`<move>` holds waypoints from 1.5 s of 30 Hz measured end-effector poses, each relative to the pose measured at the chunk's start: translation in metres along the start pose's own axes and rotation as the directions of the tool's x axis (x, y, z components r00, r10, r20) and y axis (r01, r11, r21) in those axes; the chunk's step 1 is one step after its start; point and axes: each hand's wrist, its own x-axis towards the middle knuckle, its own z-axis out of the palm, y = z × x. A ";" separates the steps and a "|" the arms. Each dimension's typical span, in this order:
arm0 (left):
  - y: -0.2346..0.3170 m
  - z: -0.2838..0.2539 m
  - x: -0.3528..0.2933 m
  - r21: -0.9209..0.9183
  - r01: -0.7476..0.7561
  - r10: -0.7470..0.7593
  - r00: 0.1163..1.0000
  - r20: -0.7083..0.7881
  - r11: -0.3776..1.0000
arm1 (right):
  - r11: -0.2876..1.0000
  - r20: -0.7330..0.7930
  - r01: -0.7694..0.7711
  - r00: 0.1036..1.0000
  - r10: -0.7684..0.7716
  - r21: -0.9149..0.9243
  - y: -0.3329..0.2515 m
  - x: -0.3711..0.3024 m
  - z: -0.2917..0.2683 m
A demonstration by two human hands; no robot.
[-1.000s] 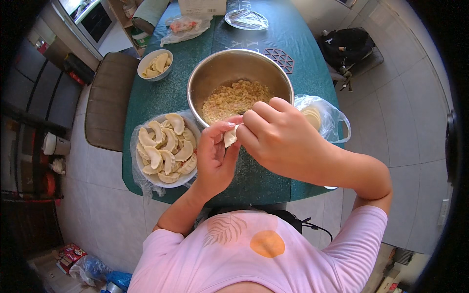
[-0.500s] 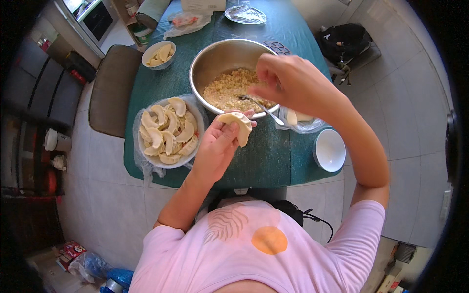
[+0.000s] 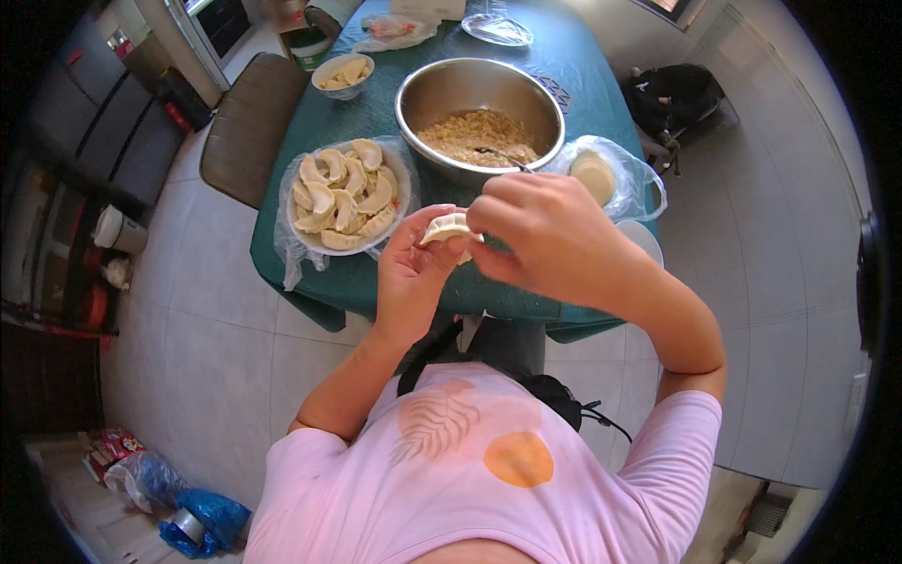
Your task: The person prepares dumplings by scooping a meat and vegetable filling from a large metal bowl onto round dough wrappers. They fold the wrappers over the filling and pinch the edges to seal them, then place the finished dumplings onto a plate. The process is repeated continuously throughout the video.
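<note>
A folded dumpling (image 3: 449, 227) with a pleated edge is held up in front of me, above the near edge of the table. My left hand (image 3: 413, 268) grips it from the left side. The fingers of my right hand (image 3: 531, 230) pinch its right end. Beyond them stands a large steel bowl (image 3: 413, 111) of crumbly filling (image 3: 470, 132), and a spoon (image 3: 503, 155) leans in it. To the left, a bowl lined with plastic (image 3: 406, 174) holds several finished dumplings (image 3: 346, 193).
Round wrappers (image 3: 592, 177) lie in a plastic bag (image 3: 634, 179) right of the steel bowl. Partly behind my right arm is a white bowl (image 3: 644, 240). A smaller bowl of dumplings (image 3: 344, 89) and a film-covered plate (image 3: 496, 28) stand farther back. A chair (image 3: 249, 132) borders the table's left side.
My right hand has come down from over the steel bowl to the dumpling and now pinches its edge. My left hand still holds the dumpling. The view has shifted slightly.
</note>
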 end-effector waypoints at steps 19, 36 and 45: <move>-0.009 -0.010 0.047 -0.295 0.435 -0.443 0.896 0.043 0.851 | 0.873 0.132 -0.485 0.870 0.476 0.051 0.128 0.021 0.018; 0.032 0.052 0.154 -0.294 0.292 -0.334 0.937 -0.102 0.910 | 0.664 -0.031 -0.425 0.829 0.559 0.616 0.158 0.038 -0.012; 0.049 0.083 0.170 -0.604 0.268 -0.420 0.899 -0.123 0.751 | 0.610 -0.033 -0.322 0.867 0.496 0.724 0.146 0.042 -0.064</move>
